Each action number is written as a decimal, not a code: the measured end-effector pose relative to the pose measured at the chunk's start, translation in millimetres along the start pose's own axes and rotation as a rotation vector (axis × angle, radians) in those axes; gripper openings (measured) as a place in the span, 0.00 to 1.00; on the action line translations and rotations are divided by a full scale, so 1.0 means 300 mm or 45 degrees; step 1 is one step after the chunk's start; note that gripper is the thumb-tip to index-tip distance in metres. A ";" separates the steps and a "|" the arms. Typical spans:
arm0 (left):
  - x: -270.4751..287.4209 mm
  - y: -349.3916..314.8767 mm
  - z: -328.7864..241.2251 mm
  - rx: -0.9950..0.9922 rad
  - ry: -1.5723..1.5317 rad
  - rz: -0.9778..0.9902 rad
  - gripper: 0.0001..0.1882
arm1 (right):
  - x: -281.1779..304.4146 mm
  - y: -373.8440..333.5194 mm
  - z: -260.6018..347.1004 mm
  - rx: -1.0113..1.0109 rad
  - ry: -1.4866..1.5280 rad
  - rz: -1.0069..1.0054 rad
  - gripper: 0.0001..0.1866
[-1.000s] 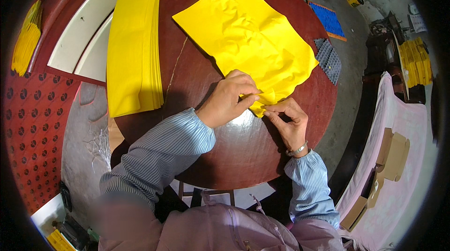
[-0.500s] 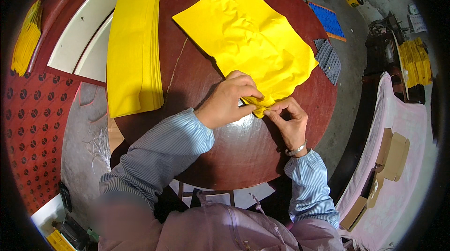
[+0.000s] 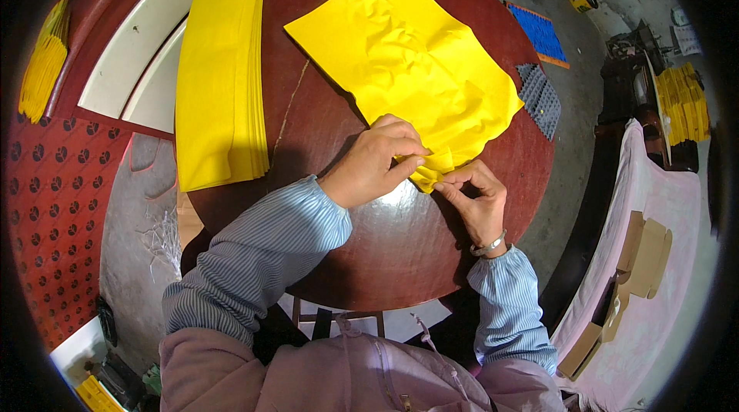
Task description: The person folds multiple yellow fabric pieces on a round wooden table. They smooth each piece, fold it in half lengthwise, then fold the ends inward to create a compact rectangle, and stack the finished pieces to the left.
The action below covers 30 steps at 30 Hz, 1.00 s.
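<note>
A crumpled yellow fabric bag or sheet (image 3: pixel 419 65) lies spread on the round red-brown table (image 3: pixel 385 258). Its near corner is bunched into small folds between my two hands. My left hand (image 3: pixel 377 162) pinches the gathered edge from the left, thumb and forefinger closed together. From the right, my right hand (image 3: pixel 476 192) grips the tip of the same corner between thumb and fingers. What lies under the fingertips is hidden. A bracelet circles my right wrist.
A tall stack of folded yellow fabric (image 3: pixel 219 81) lies at the table's left. On the right edge sits a grey bumpy foam piece (image 3: pixel 539 100). An opened cardboard box (image 3: pixel 645 258) rests on a pink cloth-covered seat at far right.
My left thumb and forefinger have shifted slightly on the gathered corner, and a small fold now stands up beside them. My right hand holds almost the same place.
</note>
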<state>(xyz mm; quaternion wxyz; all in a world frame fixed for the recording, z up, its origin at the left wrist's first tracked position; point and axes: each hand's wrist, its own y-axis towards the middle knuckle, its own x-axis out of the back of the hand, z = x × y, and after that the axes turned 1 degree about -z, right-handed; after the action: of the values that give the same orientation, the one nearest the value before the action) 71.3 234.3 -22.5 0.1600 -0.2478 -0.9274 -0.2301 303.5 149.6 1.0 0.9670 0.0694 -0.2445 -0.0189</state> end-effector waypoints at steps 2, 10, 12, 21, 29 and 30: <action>0.009 0.002 0.003 -0.021 -0.008 0.023 0.08 | 0.000 0.001 0.001 -0.010 0.000 -0.005 0.10; -0.004 -0.006 -0.016 -0.035 0.031 -0.005 0.10 | -0.004 -0.008 -0.019 -0.051 0.048 -0.025 0.11; -0.016 -0.004 -0.016 -0.008 0.056 -0.049 0.09 | -0.003 -0.008 -0.024 0.007 0.024 -0.020 0.12; -0.018 -0.004 -0.008 0.049 0.046 -0.033 0.08 | 0.007 -0.002 0.000 0.057 -0.062 0.035 0.08; 0.022 0.004 0.004 -0.034 -0.009 0.058 0.11 | 0.003 -0.001 0.007 -0.032 -0.004 0.008 0.08; 0.023 0.004 0.002 -0.047 -0.010 0.061 0.11 | 0.003 0.000 0.007 -0.034 -0.007 0.006 0.08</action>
<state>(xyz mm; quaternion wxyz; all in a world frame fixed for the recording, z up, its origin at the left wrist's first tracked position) 66.0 238.2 -19.8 0.1574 -0.2737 -0.9174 -0.2421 303.3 149.2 3.3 0.9672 0.0557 -0.2472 -0.0201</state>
